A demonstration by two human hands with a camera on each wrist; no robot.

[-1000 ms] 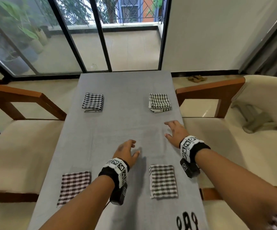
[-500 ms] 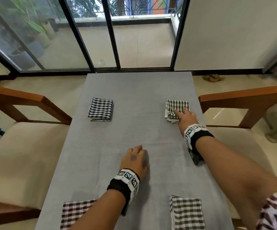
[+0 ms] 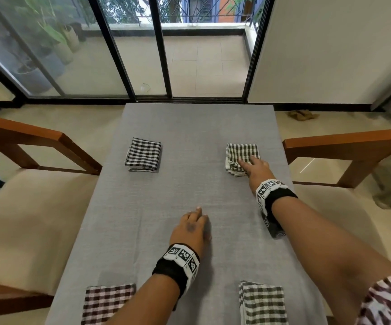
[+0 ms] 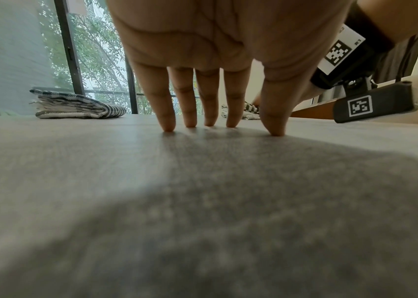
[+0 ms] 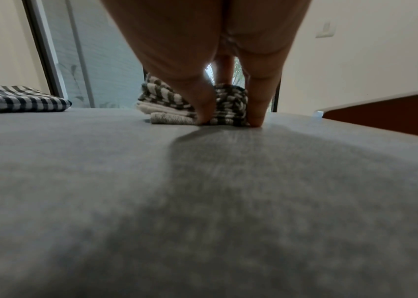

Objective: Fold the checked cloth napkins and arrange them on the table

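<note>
We see right hand (image 3: 256, 170) on near edge of green-checked napkin (image 3: 241, 156) by table's (image 3: 189, 127) far right edge, thumb and finger pinching its near corner; left hand (image 3: 191, 231) at table middle, well apart, straight fingertips (image 4: 168, 126) touching cloth, holding nothing; other folded napkins near remaining corners

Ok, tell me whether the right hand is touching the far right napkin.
Touching. The head view shows the right hand lying on the far right napkin; the right wrist view shows fingertips against its fold.
</note>
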